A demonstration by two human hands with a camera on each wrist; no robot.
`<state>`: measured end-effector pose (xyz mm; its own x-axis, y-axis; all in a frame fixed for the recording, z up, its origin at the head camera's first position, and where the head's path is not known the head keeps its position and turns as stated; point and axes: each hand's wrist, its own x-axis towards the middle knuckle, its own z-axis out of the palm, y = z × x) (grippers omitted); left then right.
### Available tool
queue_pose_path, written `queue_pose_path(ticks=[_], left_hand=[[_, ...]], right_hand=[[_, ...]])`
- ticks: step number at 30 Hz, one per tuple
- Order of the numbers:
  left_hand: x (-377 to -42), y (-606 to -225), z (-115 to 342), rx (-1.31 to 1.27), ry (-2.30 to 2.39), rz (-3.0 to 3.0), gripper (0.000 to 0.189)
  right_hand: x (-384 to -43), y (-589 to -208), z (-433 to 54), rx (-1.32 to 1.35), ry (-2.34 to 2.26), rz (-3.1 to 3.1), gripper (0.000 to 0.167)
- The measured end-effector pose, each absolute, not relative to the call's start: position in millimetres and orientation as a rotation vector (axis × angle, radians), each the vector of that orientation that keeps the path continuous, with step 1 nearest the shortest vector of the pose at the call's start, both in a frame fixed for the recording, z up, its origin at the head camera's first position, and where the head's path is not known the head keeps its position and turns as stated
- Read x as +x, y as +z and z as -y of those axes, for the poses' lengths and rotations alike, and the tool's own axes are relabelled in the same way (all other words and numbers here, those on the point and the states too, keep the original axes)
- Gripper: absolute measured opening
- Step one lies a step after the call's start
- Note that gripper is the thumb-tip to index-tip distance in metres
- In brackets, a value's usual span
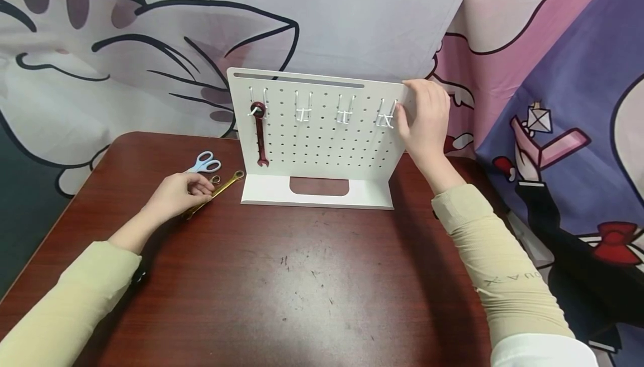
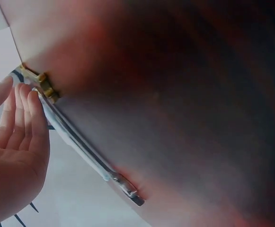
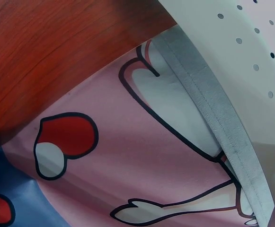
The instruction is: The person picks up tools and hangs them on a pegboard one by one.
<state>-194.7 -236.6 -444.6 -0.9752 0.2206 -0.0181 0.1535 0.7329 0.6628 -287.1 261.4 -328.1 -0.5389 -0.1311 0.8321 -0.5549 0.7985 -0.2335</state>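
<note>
A white pegboard [image 1: 317,138] stands upright on the table. My right hand [image 1: 427,115] grips its upper right corner, thumb on the front face and fingers over the edge. From the leftmost hook hangs a dark red wrench [image 1: 260,135]. On the left, my left hand [image 1: 183,194] hovers low beside a gold wrench [image 1: 227,184], fingers slightly bent and thumb apart from them. In the left wrist view nothing shows between thumb and fingers; a silver wrench [image 2: 79,136] lies close by, mostly hidden by the hand in the head view. Light blue scissors [image 1: 205,163] rest behind.
Three more white double hooks, such as the middle one [image 1: 303,111], are on the pegboard. The brown table [image 1: 302,283] extends in front of it. A printed cartoon curtain [image 1: 352,20] hangs close behind and along the right side.
</note>
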Motion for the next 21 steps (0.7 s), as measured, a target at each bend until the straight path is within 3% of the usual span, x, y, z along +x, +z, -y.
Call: queue_pose_path(ticks=[21], left_hand=[[-201.3, -453.3, 235.8, 0.283, 0.947, -2.859, 0.018]], right_hand=[[-287.1, -329.6, -260.8, 0.51, 0.61, 2.088, 0.037]])
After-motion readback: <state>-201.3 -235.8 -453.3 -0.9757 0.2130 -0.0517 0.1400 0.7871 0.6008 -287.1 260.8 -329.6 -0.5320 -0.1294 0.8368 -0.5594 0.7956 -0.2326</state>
